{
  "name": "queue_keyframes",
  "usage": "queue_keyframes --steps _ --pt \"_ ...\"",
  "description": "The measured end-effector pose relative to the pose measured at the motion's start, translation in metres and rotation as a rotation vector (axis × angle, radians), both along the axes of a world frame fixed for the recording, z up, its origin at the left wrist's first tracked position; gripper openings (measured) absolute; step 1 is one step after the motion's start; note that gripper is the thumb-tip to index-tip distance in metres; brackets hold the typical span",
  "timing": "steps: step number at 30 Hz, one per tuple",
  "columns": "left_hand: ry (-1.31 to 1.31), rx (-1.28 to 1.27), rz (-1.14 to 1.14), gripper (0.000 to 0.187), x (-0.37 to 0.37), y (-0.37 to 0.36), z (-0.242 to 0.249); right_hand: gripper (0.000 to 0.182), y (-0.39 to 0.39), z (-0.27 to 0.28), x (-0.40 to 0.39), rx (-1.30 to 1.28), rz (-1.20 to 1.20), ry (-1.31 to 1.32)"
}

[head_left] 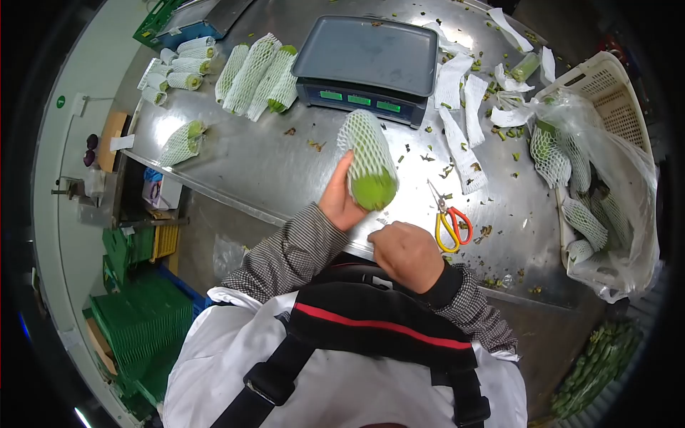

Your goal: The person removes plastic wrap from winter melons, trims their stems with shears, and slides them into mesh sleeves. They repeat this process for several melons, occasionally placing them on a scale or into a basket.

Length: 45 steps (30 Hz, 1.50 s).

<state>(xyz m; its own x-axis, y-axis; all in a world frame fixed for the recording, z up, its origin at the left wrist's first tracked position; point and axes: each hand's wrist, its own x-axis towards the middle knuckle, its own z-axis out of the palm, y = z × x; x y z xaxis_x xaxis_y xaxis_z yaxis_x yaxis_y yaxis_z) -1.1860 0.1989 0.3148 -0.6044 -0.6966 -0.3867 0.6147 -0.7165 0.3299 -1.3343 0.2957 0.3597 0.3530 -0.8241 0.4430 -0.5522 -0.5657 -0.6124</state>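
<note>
My left hand [338, 196] is wrapped round a green gourd [374, 191] in a white foam net sleeve, its bare green end pointing down towards me. Just below that end, my right hand [407, 251] is closed, fingers curled in; whatever it may hold is hidden. To its right, scissors [454, 227] with one yellow and one red handle lie on the metal table [285, 164]. Beyond the held gourd stands a weighing scale [367, 57] with a grey tray and lit green displays.
Netted gourds [261, 75] lie left of the scale, with smaller netted pieces [187, 65] and one netted gourd [184, 143] further left. White foam sleeves [460, 146] and green trimmings are strewn on the right. A plastic-lined crate [606, 89] holds more netted gourds. Green crates [143, 314] stand below left.
</note>
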Motion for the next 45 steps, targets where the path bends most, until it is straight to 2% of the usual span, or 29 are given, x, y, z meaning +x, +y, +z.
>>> queue_keyframes --steps 3,5,8,11,14,17,19,21,23,24,25,27,29,30,32,35,36,37,38,39,41,42,43,45 --pt "-0.058 0.035 -0.011 0.051 0.007 -0.002 0.002 0.015 -0.008 0.005 -0.013 0.123 -0.212 -0.134" --pt "-0.11 -0.071 0.01 0.049 0.008 0.0 0.001 0.015 -0.024 0.015 -0.02 0.12 -0.347 -0.158" --pt "0.013 0.013 0.037 0.053 0.009 -0.001 0.003 0.018 -0.038 0.01 -0.023 0.165 -0.36 -0.192" --pt "0.138 -0.016 -0.022 0.055 0.011 -0.006 -0.006 0.022 -0.044 0.013 -0.015 0.245 -0.306 -0.231" --pt "0.102 -0.046 -0.027 0.056 0.007 -0.003 -0.001 0.024 -0.047 0.024 -0.006 0.274 -0.327 -0.276" --pt "0.081 -0.043 -0.025 0.057 0.002 -0.002 0.003 0.021 -0.056 0.023 -0.006 0.171 -0.299 -0.212" --pt "0.1 0.004 -0.021 0.058 -0.002 -0.002 0.008 0.015 -0.067 0.011 -0.006 -0.05 -0.298 -0.147" --pt "0.117 0.05 -0.017 0.058 -0.002 -0.002 0.008 0.009 -0.073 0.01 -0.01 -0.087 -0.316 -0.139" --pt "0.203 -0.044 -0.152 0.059 0.001 -0.003 0.002 0.007 -0.078 0.008 -0.019 0.254 -0.379 -0.563" --pt "0.215 -0.036 -0.176 0.06 0.0 -0.005 0.001 0.007 -0.083 0.008 -0.025 0.411 -0.314 -0.803" --pt "0.215 -0.036 -0.178 0.06 0.0 -0.004 0.001 0.008 -0.085 0.012 -0.031 0.535 -0.263 -0.939" --pt "0.19 -0.002 -0.13 0.062 -0.002 -0.002 0.005 0.007 -0.08 0.02 -0.039 0.63 -0.137 -0.989" --pt "0.136 -0.001 -0.055 0.061 -0.005 -0.006 0.004 0.007 -0.062 0.038 -0.028 0.65 -0.079 -0.852" --pt "0.083 0.001 0.018 0.06 -0.006 -0.008 0.003 0.008 -0.051 0.029 -0.019 0.49 -0.07 -0.689" --pt "0.129 -0.013 -0.017 0.062 -0.006 -0.013 0.015 0.007 -0.035 0.032 -0.01 0.166 0.047 -0.294" --pt "0.223 -0.102 -0.051 0.064 -0.001 -0.022 0.016 0.015 -0.016 0.007 -0.007 0.217 0.041 -0.179" --pt "0.061 -0.144 -0.041 0.06 0.0 -0.024 0.013 0.015 -0.019 0.009 -0.013 0.211 0.044 -0.178" --pt "-0.103 -0.182 -0.03 0.056 0.002 -0.024 0.012 0.027 -0.021 0.015 -0.019 0.306 -0.111 -0.196" --pt "-0.075 -0.169 -0.043 0.05 0.006 -0.024 0.011 0.04 -0.024 0.018 -0.023 0.402 -0.266 -0.212" --pt "-0.076 -0.171 -0.042 0.05 0.002 -0.021 0.015 0.04 -0.029 0.018 -0.023 0.401 -0.265 -0.212" --pt "-0.343 -0.37 0.022 0.055 -0.011 -0.015 0.026 0.07 -0.042 0.013 -0.024 0.573 -0.281 -0.349" --pt "-0.411 -0.436 0.049 0.065 -0.018 -0.011 0.037 0.084 -0.045 -0.004 -0.022 0.531 -0.242 -0.336" --pt "-0.405 -0.444 0.047 0.065 -0.023 -0.007 0.034 0.084 -0.048 -0.009 -0.021 0.522 -0.246 -0.334" --pt "-0.692 -0.873 0.174 0.068 -0.03 0.004 0.026 0.08 -0.051 -0.014 -0.015 0.611 -0.214 -0.751"
